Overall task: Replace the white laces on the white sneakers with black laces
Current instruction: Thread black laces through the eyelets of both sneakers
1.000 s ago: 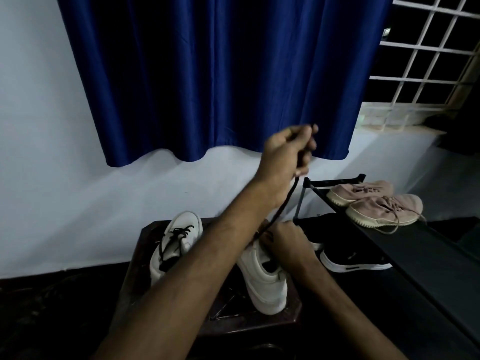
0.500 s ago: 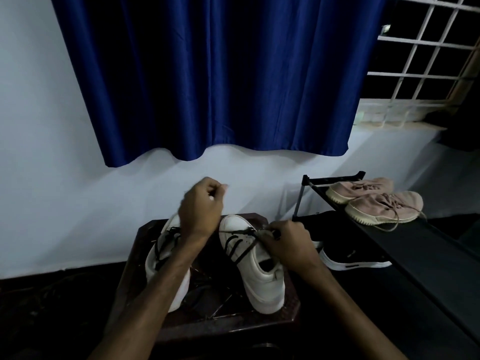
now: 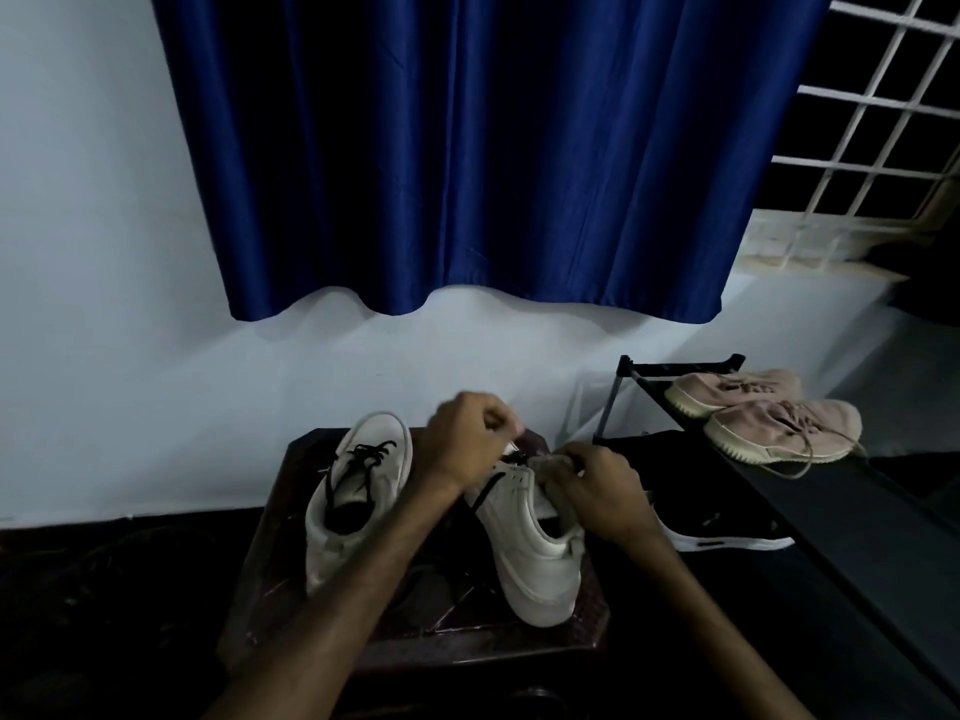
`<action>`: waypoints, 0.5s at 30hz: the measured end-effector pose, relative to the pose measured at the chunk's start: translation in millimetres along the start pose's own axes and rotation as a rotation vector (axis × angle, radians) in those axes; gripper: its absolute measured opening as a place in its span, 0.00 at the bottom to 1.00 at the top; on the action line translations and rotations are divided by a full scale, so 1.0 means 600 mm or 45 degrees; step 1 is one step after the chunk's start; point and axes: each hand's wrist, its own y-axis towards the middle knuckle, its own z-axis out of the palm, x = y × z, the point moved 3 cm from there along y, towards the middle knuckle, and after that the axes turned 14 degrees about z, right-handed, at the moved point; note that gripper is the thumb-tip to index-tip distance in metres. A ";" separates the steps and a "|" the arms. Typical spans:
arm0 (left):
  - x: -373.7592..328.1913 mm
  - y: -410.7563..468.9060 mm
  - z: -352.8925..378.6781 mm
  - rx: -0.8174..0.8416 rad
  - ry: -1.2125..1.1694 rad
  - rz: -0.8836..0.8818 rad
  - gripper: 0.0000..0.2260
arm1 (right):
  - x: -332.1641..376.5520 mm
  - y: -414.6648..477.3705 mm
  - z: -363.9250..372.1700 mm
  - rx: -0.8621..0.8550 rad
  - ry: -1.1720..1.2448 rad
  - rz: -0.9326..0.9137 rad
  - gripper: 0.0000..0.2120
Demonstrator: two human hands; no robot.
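Two white sneakers stand on a dark stool. The left sneaker carries a black lace through its eyelets. The right sneaker has a black lace partly threaded at its front. My left hand is closed just above that sneaker's toe end, pinching the lace. My right hand grips the sneaker's tongue and upper from the right side. Both hands are blurred, and the lace end between the fingers is hidden.
A blue curtain hangs on the white wall behind. To the right a black shoe rack holds a pair of pink sneakers, with a black shoe beneath. A barred window is at top right. The floor is dark.
My left hand dropped from high above, where it pulled the lace taut, down to the right sneaker's toe end. My right hand stayed on that sneaker.
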 end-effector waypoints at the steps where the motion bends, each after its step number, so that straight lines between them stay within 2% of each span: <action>1: 0.010 -0.009 0.022 0.039 -0.023 -0.026 0.02 | -0.004 0.002 -0.002 0.023 0.002 0.007 0.12; 5: 0.020 -0.015 0.051 0.084 -0.004 -0.053 0.03 | -0.021 0.011 -0.004 0.111 0.153 0.061 0.09; 9: 0.012 -0.006 0.050 0.157 0.203 -0.070 0.03 | -0.023 0.015 0.004 0.095 0.181 0.041 0.09; 15: 0.026 -0.008 0.055 0.151 0.245 -0.099 0.04 | -0.018 0.013 0.018 0.070 0.213 0.060 0.10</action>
